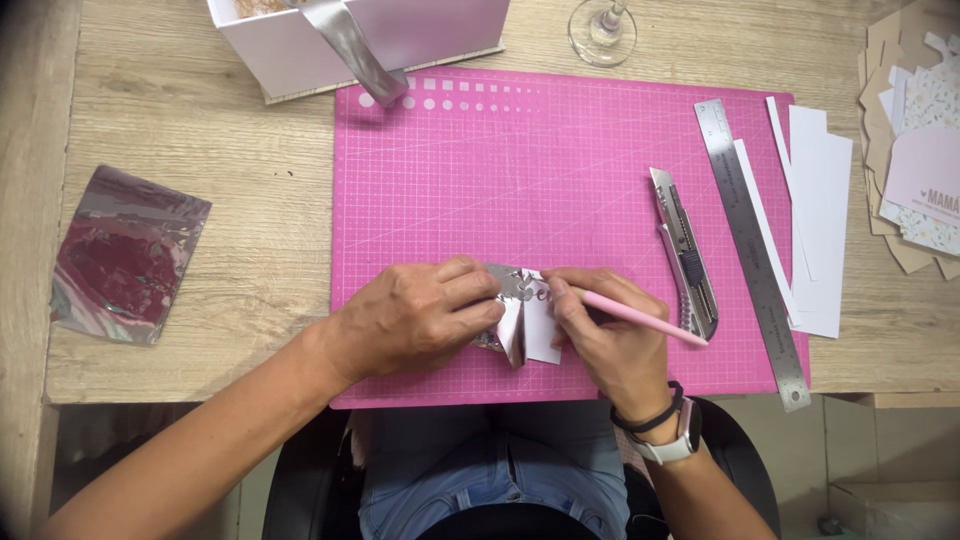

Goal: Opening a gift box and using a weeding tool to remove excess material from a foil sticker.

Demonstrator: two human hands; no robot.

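My left hand (425, 315) presses down on a small piece of white paper with silver foil lettering (525, 320), lying near the front of a pink cutting mat (520, 170). My right hand (610, 335) grips a thin pink pen-like tool (645, 318), its tip resting on the lettering at the paper's top edge. Part of the paper is hidden under my fingers. A smartwatch and a black band sit on my right wrist.
A metal utility knife (685, 250) and a steel ruler (750, 245) lie on the mat's right side, next to white paper strips (815, 215). Patterned cards (915, 140) are stacked far right. A foil sheet (125, 255) lies left. A white box with grey ribbon (355, 40) and a glass base (603, 30) stand behind.
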